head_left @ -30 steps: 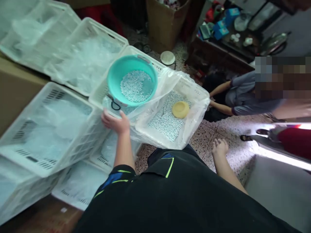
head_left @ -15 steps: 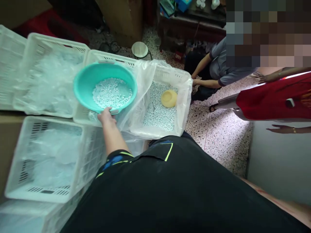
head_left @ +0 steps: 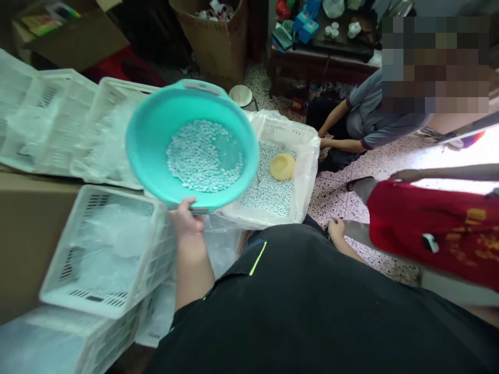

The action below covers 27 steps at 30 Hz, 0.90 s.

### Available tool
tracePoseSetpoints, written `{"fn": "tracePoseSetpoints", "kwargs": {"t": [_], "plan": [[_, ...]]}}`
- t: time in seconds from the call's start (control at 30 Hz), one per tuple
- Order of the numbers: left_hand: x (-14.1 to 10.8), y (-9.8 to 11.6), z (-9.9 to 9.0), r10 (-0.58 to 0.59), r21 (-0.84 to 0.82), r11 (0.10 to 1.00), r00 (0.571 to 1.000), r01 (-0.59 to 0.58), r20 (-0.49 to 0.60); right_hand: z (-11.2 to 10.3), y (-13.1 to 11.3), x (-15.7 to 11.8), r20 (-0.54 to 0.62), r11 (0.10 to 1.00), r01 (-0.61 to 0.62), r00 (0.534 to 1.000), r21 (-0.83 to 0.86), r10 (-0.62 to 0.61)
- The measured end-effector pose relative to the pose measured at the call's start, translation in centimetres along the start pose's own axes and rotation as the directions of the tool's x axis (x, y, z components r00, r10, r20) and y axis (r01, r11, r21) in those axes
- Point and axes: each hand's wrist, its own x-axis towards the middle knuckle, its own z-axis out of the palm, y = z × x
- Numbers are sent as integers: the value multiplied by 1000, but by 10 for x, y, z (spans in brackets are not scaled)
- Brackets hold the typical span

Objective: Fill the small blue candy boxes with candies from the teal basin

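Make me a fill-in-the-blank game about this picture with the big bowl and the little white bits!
1. The left hand grips the rim of a ____ basin.
2. The basin holds small ____ pellets.
3. A ____ bowl lies on the pellets in the bag-lined white crate.
4. The right hand holds ____.

Missing words: teal; white; yellow; nothing
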Motion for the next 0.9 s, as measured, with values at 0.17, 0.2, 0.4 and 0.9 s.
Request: {"fn": "tracePoseSetpoints", "kwargs": {"t": [0.17, 0.2, 0.4, 0.9], "plan": [[-73, -27, 16, -162, -47, 985, 981, 168, 109, 49, -59, 55, 49, 962, 8, 999, 273, -22], [-84, -35, 20, -224, -44, 972, 963, 232, 149, 57, -75, 59, 112, 939, 33, 991, 341, -75], [-126, -93, 31, -458, 67, 887, 848, 458, 267, 75, -124, 70, 517, 911, 32, 815, 411, -261], [-91, -162, 11, -318, 569, 809, 924, 148, 211, 122, -52, 78, 384, 990, 8, 921, 141, -62]]}}
